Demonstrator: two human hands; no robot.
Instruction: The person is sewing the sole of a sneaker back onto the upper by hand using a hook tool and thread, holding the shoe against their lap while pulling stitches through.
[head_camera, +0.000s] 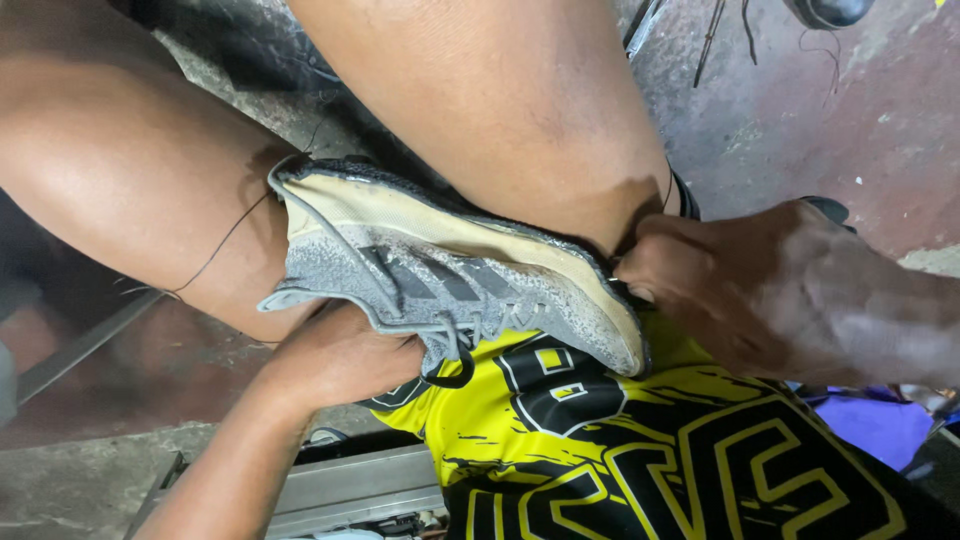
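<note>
A: Item one?

B: Shoe, grey knit upper, pale yellowish sole edged in dark grey, grey laces hanging in a loop below. It lies on its side across the person's lap, wedged between the two bare knees and resting against a yellow-and-black shirt.

A: Which way does it run?

B: Long axis from upper left to lower right. One end sits at the upper left by the left knee, the other at the lower right against the right hand; which is heel and which is toe I can't say for sure. Sole faces up and away, toward the knees.

A: Hands?

B: Left hand is under the shoe, cupped against the knit upper near the laces; its fingers are hidden, so the exact grip I cannot tell. Right hand is curled, fingertips pressed to the lower-right end of the sole, pinching at its edge.

A: Handling?

B: Likely light. Upper soft and floppy, collapses if squeezed; sole firmer, springy. Best held by the sole rim or around the middle.

A: Other entries?

B: Thin dark thread trailing across the left knee. Stained concrete floor. Metal bar below.
</note>
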